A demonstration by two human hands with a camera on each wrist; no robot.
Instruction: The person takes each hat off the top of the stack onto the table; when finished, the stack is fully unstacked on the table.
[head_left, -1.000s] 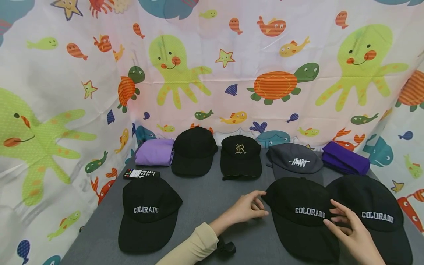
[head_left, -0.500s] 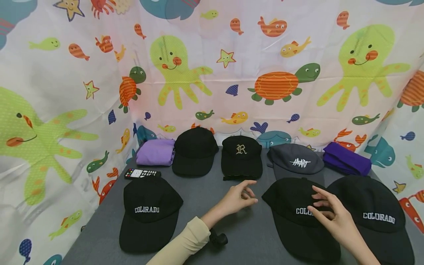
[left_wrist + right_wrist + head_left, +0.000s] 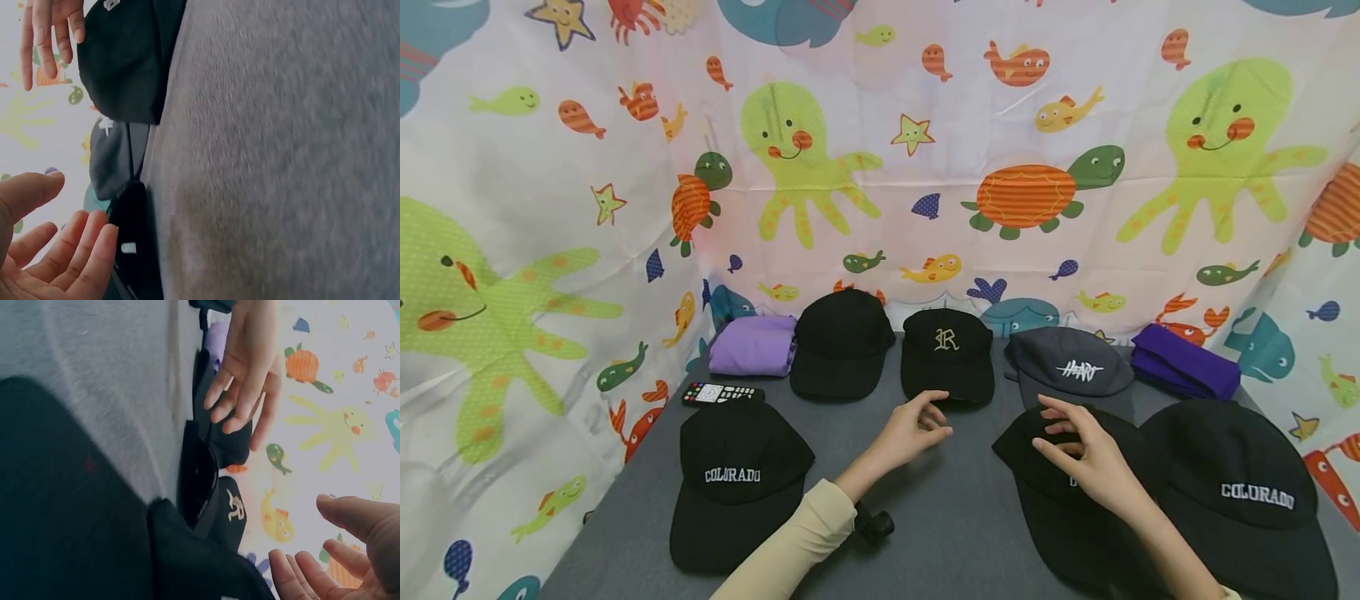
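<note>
My left hand hovers over the middle of the table, fingers loosely bent, holding nothing. Just beyond it sits a black cap with a gold R. My right hand hangs above a black COLORADO cap, hiding most of its lettering; its fingers are relaxed and grip nothing. Another COLORADO cap overlaps it on the right. A third COLORADO cap lies at the left. In the right wrist view, the left hand appears across from the right hand, well apart.
Along the back stand folded lilac cloth, a plain black cap, a grey HEART cap and folded purple cloth. A remote control lies behind the left COLORADO cap. A printed curtain encloses the grey table.
Both hands have moved left and slightly away from me. The right hand has shifted from the right side of the middle COLORADO cap to above its crown. The caps stay put.
</note>
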